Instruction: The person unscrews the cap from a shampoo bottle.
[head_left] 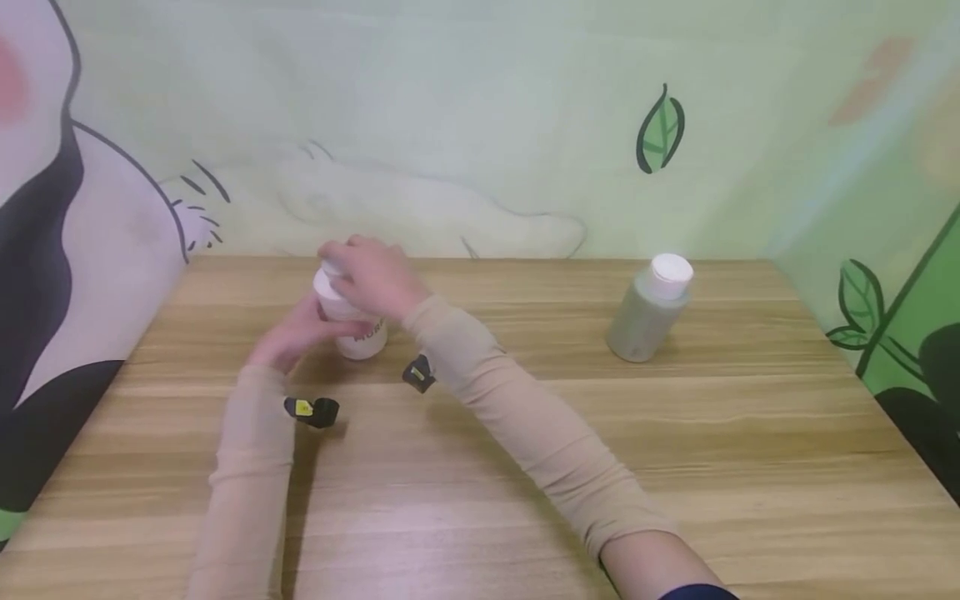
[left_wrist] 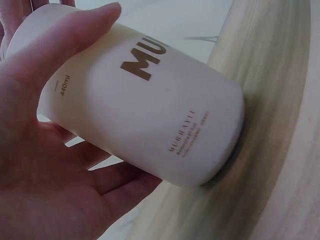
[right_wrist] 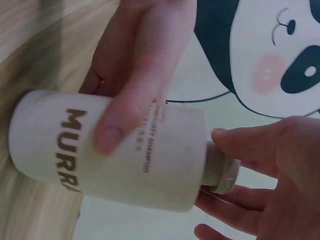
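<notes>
A white shampoo bottle (head_left: 364, 342) with brown lettering stands on the wooden table at the far left, its base at the tabletop in the left wrist view. My left hand (head_left: 294, 335) grips its body, thumb lying across the front and fingers behind. From above, my right hand (head_left: 381, 279) holds the bottle's narrow cap (right_wrist: 227, 175) between thumb and fingers, as the right wrist view shows. Part of the lettering lies under my left thumb (right_wrist: 112, 137).
A grey-green bottle (head_left: 647, 321) with a white cap stands at the back right of the table (head_left: 525, 417). Behind the table rises a pale green wall covering (head_left: 480, 125) with panda and leaf drawings. Small black wrist cameras sit at both sleeves.
</notes>
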